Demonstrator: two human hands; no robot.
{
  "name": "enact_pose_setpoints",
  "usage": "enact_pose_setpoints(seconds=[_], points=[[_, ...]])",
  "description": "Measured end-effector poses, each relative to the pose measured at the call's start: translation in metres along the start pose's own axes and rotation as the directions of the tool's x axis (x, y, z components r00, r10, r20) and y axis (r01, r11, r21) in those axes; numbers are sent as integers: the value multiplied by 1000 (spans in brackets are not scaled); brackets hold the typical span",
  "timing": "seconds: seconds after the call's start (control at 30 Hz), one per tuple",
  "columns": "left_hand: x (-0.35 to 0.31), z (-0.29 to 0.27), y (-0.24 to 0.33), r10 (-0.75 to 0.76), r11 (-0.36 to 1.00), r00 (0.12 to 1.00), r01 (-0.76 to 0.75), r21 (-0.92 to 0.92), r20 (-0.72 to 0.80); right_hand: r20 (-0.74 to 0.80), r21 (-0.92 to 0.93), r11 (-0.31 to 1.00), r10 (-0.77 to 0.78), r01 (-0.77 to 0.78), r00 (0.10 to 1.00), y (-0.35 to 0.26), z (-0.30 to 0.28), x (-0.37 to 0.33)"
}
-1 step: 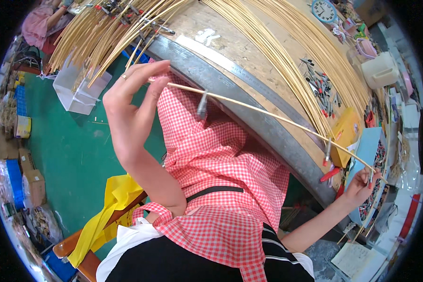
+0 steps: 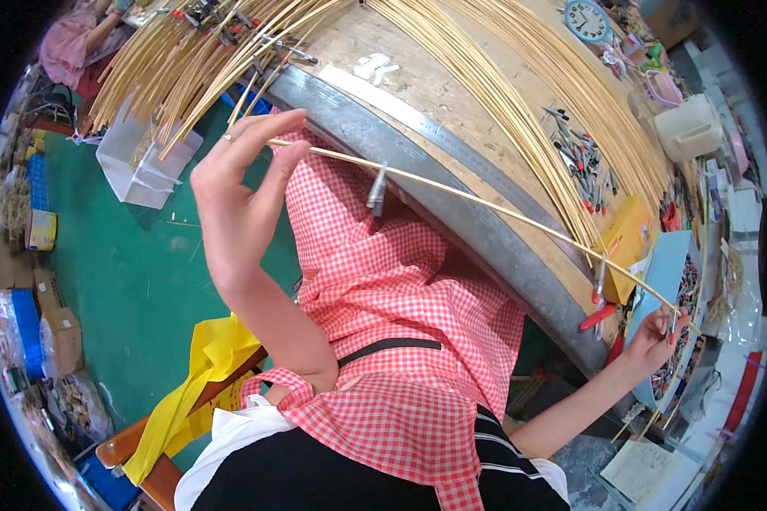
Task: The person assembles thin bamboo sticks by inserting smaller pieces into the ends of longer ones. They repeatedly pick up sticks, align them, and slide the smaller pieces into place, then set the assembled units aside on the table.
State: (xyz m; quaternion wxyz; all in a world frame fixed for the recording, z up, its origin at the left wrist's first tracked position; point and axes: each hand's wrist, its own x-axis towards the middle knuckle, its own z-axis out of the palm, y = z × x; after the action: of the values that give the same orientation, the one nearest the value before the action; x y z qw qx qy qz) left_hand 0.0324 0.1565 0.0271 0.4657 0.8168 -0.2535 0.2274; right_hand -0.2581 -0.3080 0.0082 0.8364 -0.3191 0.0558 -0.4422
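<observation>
A long thin wooden stick [image 2: 469, 194] spans between my hands, sloping down to the right across the front of the bench. My left hand [image 2: 245, 183] pinches its left end between thumb and fingers. At the other end my right hand [image 2: 654, 339] is closed on the stick, beside a small metal clip [image 2: 674, 321] partly hidden by the fingers. One metal clip [image 2: 377, 192] hangs from the stick over my red checked apron [image 2: 375, 281]. Another clip [image 2: 600, 274], with a reddish end, dangles near the bench edge.
Bundles of sticks lie on the bench [image 2: 400, 111], near a steel ruler [image 2: 452, 140] and a pile of clips [image 2: 584, 166]. A yellow box [image 2: 627, 243] and a blue box of clips [image 2: 663, 264] stand right. A white bin [image 2: 141, 162] stands left; another person [image 2: 72, 47] is far left.
The clip over my apron has swung and shifted slightly right. The right-hand clip has also moved a little right. Both hands keep their hold on the stick, almost unmoved.
</observation>
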Motion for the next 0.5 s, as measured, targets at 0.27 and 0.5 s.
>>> enact_pose_setpoints(seconds=[0.27, 0.5], points=[[2, 20, -9, 82, 987, 973, -110, 120, 217, -95, 31, 997, -62, 65, 994, -23, -36, 5], [17, 9, -8, 42, 999, 999, -42, -16, 29, -44, -304, 952, -28, 14, 999, -2, -21, 7]])
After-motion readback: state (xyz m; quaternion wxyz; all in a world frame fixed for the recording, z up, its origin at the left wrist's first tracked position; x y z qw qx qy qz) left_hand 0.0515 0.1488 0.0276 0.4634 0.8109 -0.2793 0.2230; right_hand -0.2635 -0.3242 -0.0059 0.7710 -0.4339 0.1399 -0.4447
